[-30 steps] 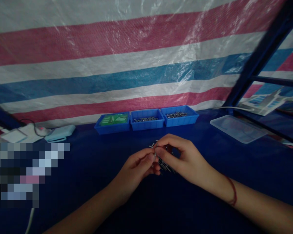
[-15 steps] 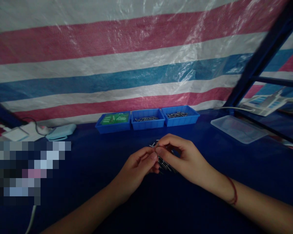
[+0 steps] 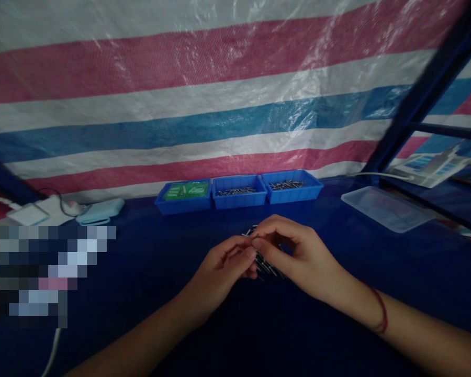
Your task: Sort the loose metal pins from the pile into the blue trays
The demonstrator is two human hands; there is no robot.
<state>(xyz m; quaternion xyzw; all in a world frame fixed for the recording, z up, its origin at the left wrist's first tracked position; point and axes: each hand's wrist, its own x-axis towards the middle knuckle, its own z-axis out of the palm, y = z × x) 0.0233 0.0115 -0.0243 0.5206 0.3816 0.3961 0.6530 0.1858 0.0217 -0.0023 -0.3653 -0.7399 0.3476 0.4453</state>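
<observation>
My left hand (image 3: 225, 267) and my right hand (image 3: 292, 248) meet at the fingertips over the middle of the dark blue table. Both are closed in a pinch. Whatever sits between the fingertips is too small and too covered to name. Under and behind the hands lies a pile of thin metal pins or rivets (image 3: 267, 267), partly hidden by my right hand. A dark red cord bracelet (image 3: 382, 311) circles my right wrist.
At the back stand a blue tray with a green packet (image 3: 186, 190), a middle tray (image 3: 239, 200) and a right tray (image 3: 292, 195), the latter two holding metal pieces. A translucent lid (image 3: 387, 209) lies right. A light blue case (image 3: 100, 211) and cables lie left.
The hands keep their pinch at nearly the same spot, with slight finger movement. The whole view has shifted a little.
</observation>
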